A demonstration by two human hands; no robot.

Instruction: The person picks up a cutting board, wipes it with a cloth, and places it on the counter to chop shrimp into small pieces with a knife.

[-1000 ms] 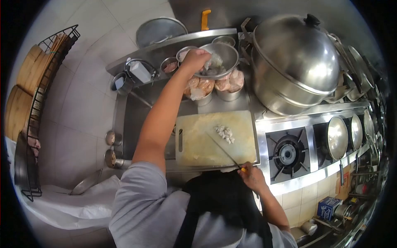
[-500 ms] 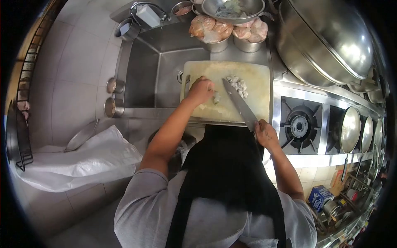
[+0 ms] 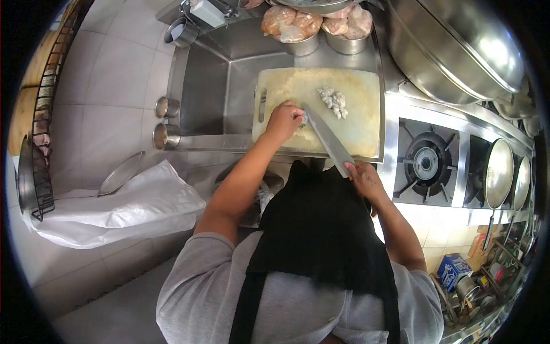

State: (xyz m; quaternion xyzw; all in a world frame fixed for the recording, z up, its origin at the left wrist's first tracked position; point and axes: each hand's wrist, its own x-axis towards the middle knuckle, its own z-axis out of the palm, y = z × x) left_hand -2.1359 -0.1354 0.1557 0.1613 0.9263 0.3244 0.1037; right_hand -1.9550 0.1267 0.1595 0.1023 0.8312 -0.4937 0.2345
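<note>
The left hand's [image 3: 285,121] grip is pinched closed on a small grey piece [image 3: 304,119] near the board's [image 3: 361,135] middle. The right hand's [image 3: 363,179] grip is wrapped around the knife [image 3: 328,137], slanting over the board. White bits [image 3: 333,102] sit right of the board's middle. This looks like cutting; the next cut seems to need tucked fingers.

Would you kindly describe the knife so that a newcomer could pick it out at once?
Start at the metal sink, then find the pale cutting board. At its near edge, the right hand holds the knife, tip beside the left hand. It is the long, pointed metal blade, unlike the small whitish pieces on the board.
</note>
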